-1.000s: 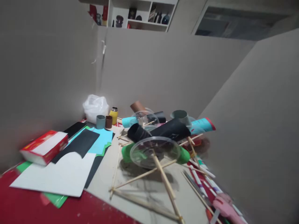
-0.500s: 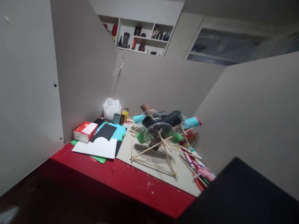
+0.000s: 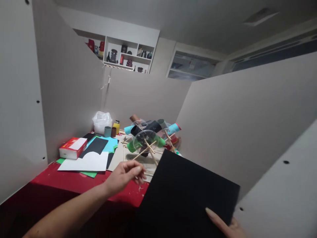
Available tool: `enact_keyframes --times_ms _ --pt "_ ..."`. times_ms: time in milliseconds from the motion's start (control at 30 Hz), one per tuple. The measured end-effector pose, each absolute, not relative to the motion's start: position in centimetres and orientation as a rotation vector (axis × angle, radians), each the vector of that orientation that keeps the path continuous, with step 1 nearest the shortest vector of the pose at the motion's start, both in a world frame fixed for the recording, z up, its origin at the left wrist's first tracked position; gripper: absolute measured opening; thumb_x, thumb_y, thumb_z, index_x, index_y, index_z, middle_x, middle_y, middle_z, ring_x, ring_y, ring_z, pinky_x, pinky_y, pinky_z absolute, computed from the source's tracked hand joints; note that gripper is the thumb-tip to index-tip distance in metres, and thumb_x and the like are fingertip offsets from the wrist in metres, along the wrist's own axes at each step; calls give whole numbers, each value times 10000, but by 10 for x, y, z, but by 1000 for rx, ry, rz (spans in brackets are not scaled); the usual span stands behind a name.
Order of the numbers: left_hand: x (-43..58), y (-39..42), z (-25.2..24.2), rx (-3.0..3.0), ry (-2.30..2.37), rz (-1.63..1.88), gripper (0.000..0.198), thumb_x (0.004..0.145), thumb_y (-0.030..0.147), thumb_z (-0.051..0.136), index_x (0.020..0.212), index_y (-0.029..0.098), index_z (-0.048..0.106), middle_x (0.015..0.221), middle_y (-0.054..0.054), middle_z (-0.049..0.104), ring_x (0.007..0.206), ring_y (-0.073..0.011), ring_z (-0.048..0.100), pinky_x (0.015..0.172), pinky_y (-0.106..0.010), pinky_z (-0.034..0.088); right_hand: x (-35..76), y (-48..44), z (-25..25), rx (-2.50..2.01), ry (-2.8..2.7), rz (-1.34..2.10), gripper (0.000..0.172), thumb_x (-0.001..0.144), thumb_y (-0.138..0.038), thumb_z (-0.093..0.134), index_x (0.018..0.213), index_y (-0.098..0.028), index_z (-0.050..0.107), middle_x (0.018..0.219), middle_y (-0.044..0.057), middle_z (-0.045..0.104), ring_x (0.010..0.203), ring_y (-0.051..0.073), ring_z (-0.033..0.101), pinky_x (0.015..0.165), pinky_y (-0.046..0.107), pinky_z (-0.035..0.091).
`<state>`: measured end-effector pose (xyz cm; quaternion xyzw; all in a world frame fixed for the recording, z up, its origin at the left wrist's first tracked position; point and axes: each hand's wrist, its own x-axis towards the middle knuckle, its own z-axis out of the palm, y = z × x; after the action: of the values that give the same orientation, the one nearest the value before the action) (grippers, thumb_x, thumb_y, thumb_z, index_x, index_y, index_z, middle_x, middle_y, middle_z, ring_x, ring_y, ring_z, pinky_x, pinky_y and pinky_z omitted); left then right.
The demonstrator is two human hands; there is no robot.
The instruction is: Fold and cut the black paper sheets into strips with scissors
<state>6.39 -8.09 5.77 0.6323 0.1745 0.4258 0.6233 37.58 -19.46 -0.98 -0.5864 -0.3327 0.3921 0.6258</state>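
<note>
My right hand [image 3: 224,224] shows only its thumb and part of the palm at the bottom right; it grips the near edge of a large black sheet [image 3: 185,195] held up over the table's right side. My left hand [image 3: 126,175] reaches over the front of the red table [image 3: 71,181], fingers loosely bent and apart, with nothing in them, just left of the sheet's edge. Beyond it stands a model of wooden sticks, clear plastic cups and coloured paper rolls [image 3: 146,142] on a beige board [image 3: 118,155]. The sheet hides the table's right part.
Loose white, black, blue and green papers [image 3: 85,161] lie at the left beside a red-and-white box [image 3: 72,147]. A white plastic bag [image 3: 102,120] and small jars [image 3: 115,127] stand at the back. Grey partition walls close in three sides; a wall shelf [image 3: 123,57] hangs above.
The view has pulled back from the table. The black sheet has risen into the lower right in my right hand, and my left arm has come in toward the table's front.
</note>
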Motion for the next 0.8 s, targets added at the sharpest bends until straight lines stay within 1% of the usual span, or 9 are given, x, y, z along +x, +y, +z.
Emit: enact_keyframes --times_ms 33,100,167,200,333,467,567,633,800 --pt "70 -73 64 1463 400 966 408 778 515 652 948 144 651 854 -64 670 741 -153 626 654 -251 500 371 -194 -7 -1303 -750 958 579 646 -482 755 1129 -177 661 957 132 747 859 379 697 769 462 583" --pt "80 -59 68 1512 383 813 457 767 529 652 1031 157 633 892 -56 654 764 -160 618 633 -253 504 362 -191 -1 -1245 -756 996 471 648 -432 777 1025 -161 701 952 134 747 837 361 703 750 445 582" --pt "87 -49 65 1576 346 595 456 772 528 646 1029 152 648 871 -53 658 743 -160 616 631 -258 500 353 -188 6 -1234 -810 1026 399 661 -403 785 971 -162 716 933 125 750 816 338 707 732 422 579" --pt "89 -46 61 1601 325 508 435 765 506 664 1015 149 661 873 -54 668 753 -164 621 662 -268 500 349 -186 9 -1237 -830 1040 387 666 -404 783 960 -161 721 912 122 753 803 333 708 731 424 577" --pt "91 -37 43 1600 328 391 376 682 371 777 973 149 694 952 -67 703 859 -208 641 818 -329 479 339 -182 16 -1231 -863 1047 367 675 -410 785 935 -158 727 856 102 754 772 302 708 718 393 568" --pt "90 -29 30 1566 374 353 318 691 373 763 893 133 710 905 -87 715 851 -237 644 815 -353 477 335 -183 18 -1230 -955 1060 338 686 -419 781 870 -141 733 811 88 747 717 241 693 650 313 541" --pt "90 -24 23 1564 350 360 320 696 390 753 914 160 710 916 -81 715 898 -260 635 823 -356 471 334 -183 18 -1271 -974 1048 329 672 -439 784 794 -139 732 741 65 735 622 191 659 571 263 501" --pt "90 -21 20 1556 329 356 336 686 396 759 929 170 707 910 -77 714 908 -268 631 828 -356 467 335 -181 16 -1272 -975 1035 334 659 -444 789 776 -137 729 720 55 727 596 174 641 561 253 485" --pt "92 -21 15 1456 351 326 385 695 403 756 969 141 687 947 -104 709 840 -235 643 813 -363 471 338 -177 2 -1267 -939 1072 353 650 -442 792 779 -122 711 686 50 712 550 158 618 519 243 454"
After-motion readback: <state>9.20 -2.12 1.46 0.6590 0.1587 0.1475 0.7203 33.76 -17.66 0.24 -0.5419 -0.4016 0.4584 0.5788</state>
